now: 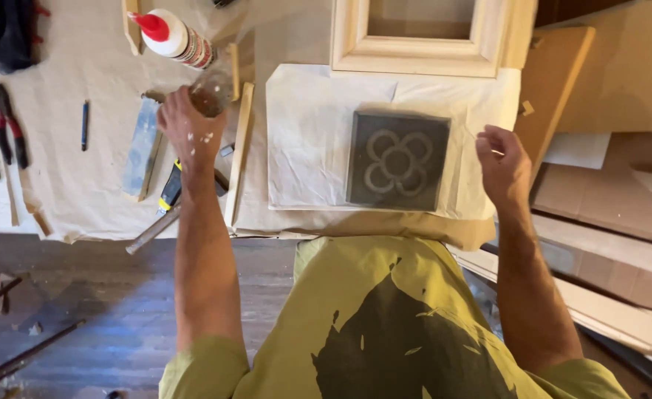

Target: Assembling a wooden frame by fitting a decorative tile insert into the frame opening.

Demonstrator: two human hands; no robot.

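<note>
Spillage looks the risk: left hand (pixel 190 131) grips a small jar (pixel 211 91) tilted beyond its knuckles; right hand (pixel 502 161), loosely curled, seemingly empty, hovers beside the patterned tile (pixel 397 160).

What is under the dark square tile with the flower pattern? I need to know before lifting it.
The dark tile lies on a sheet of white paper spread over the cloth-covered table. Whatever is directly beneath the tile is hidden by it.

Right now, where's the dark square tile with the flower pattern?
Head view, centre-right: the dark square flower-pattern tile lies on white paper, below the pale wooden frame, left of the right hand.
</note>
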